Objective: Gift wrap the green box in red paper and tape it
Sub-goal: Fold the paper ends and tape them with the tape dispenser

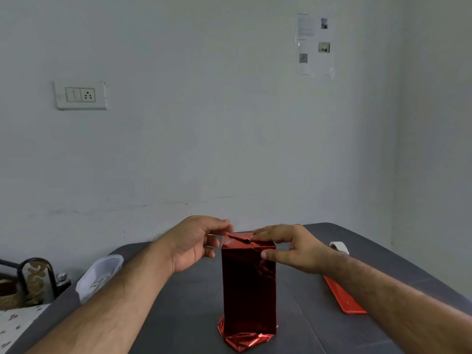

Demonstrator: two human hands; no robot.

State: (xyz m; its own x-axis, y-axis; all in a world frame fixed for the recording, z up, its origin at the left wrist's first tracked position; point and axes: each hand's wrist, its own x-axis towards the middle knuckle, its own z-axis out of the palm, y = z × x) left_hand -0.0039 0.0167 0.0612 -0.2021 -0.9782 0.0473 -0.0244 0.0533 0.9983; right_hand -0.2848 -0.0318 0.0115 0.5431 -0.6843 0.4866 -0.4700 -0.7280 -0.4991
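The box (pixel 249 284) stands upright in the middle of the dark grey table (pixel 184 302), fully covered in shiny red paper, with crumpled paper folds at its near bottom end. My left hand (pixel 196 242) is at the box's top left edge, fingers curled, and seems to pinch a short strip of clear tape (pixel 214 235). My right hand (pixel 288 247) lies over the top right. Its straight fingers press the folded flaps on top, and its thumb rests against the front face. None of the green box shows.
A white tape roll (pixel 339 247) lies behind my right wrist. A flat red tray (pixel 343 296) sits at the right, and a clear plastic container (pixel 99 275) at the table's left edge. A patterned chair (pixel 34 278) stands at far left. The wall is close behind.
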